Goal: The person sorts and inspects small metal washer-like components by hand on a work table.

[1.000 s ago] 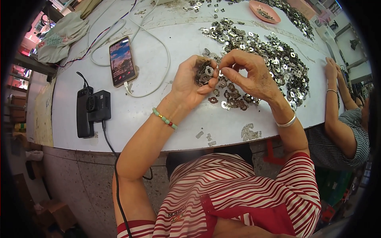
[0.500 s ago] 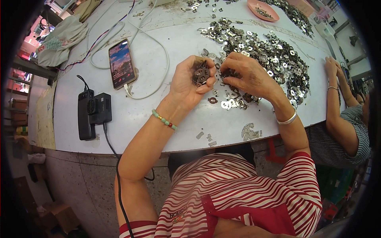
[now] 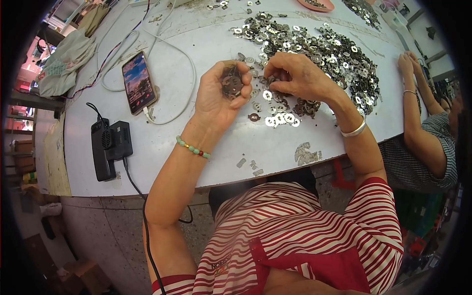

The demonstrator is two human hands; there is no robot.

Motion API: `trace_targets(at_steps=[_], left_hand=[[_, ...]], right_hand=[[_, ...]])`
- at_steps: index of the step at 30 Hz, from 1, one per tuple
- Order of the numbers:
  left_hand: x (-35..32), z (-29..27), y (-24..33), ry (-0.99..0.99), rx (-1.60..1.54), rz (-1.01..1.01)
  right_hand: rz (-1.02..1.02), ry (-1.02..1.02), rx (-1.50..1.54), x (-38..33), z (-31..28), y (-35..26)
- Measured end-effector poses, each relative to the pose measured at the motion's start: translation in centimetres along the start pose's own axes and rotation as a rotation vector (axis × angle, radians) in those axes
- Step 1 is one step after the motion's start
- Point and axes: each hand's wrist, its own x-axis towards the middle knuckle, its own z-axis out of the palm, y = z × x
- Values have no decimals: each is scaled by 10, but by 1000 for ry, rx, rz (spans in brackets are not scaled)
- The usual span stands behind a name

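I see the left hand [image 3: 222,96] at centre frame, palm up, cupped around a small stack of dark metal discs [image 3: 231,83], fingers curled loosely about it. The right hand [image 3: 295,76] sits just to the right, its grip pressed together down in the pile of discs [image 3: 314,54]; I cannot tell whether it pinches one. The pile spreads up and right from that hand, so the right hand is nearer the loose pieces, with the stack to its left. On the desk [image 3: 206,147], a phone [image 3: 139,82] and cable lie left, a black charger [image 3: 110,147] lower left. Another person's hands [image 3: 408,64] work at far right.
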Motion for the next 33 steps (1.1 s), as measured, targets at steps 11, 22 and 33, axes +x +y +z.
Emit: trace_targets(at_steps=[11, 22, 33], left_hand=[[0, 0, 2, -3, 19, 14], [-9, 15, -1, 5, 202, -38], [-10, 17, -4, -9, 254, -51]], right_hand=[[104, -10, 158, 1, -8, 1], [300, -68, 1125, 4, -11, 2], [217, -52, 1207, 4, -8, 5]])
